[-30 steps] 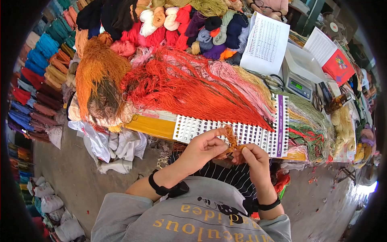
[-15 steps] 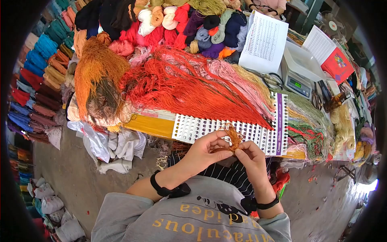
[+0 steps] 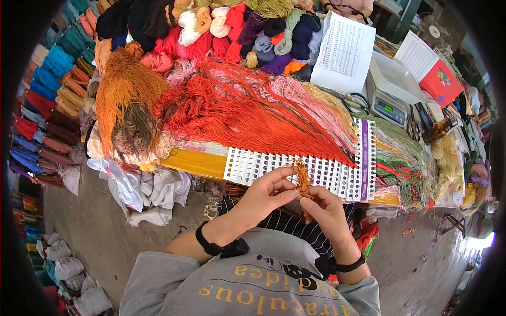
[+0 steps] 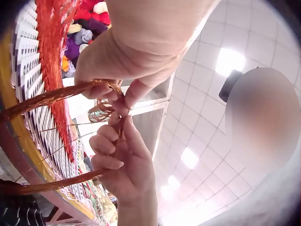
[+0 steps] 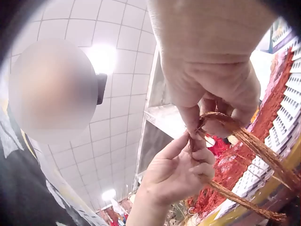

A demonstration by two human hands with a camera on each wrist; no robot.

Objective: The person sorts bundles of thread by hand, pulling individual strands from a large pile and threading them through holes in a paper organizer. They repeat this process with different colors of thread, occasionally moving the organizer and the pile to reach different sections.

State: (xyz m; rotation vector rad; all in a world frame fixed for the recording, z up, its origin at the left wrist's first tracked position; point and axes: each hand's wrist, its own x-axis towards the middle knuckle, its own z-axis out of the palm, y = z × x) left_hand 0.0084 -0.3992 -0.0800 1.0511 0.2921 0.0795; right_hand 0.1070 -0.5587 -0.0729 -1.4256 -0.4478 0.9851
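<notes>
Both hands meet above the near edge of the table around a looped bundle of rust-brown thread (image 3: 302,178). The left hand (image 3: 266,196) pinches it between thumb and fingers, and the right hand (image 3: 326,208) pinches it close beside. In the left wrist view, one strand bundle (image 4: 51,96) runs over the left hand's fingers (image 4: 101,89), and another passes through the curled fingers of the right hand (image 4: 124,162). Seen from the right wrist, the thread (image 5: 254,146) hangs away from the hands in two thick lengths. The fingertips nearly touch.
Behind the hands, white perforated cards (image 3: 253,164) hold long red threads (image 3: 237,118). An orange-brown thread heap (image 3: 124,95) lies left. Printed sheets (image 3: 345,52) and a digital scale (image 3: 390,105) stand back right; another person sits at the far side.
The hands stay close together while their fingers shift on the brown thread, whose loops changed shape above the fingertips. The view has moved slightly.
</notes>
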